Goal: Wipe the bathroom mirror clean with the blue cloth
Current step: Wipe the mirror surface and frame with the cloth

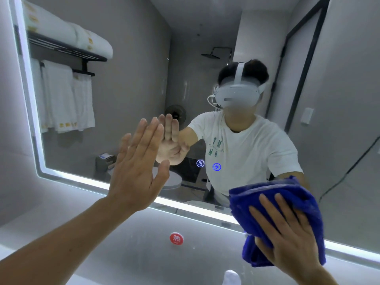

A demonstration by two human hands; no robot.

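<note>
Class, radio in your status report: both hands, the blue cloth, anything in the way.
Left hand open, flat at the mirror. Right hand open, pressing blue cloth on lower edge. Lit touch icons between them.

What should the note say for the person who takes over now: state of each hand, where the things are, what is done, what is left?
Left hand: open, fingers straight, held flat at the mirror left of centre; holds nothing.
Right hand: open, fingers spread, presses the blue cloth on the mirror's lower right edge, over the lit strip.
Done: the picture does not show how much is already wiped.
Left: probably most of the glass, upward and leftward from the cloth.
</note>
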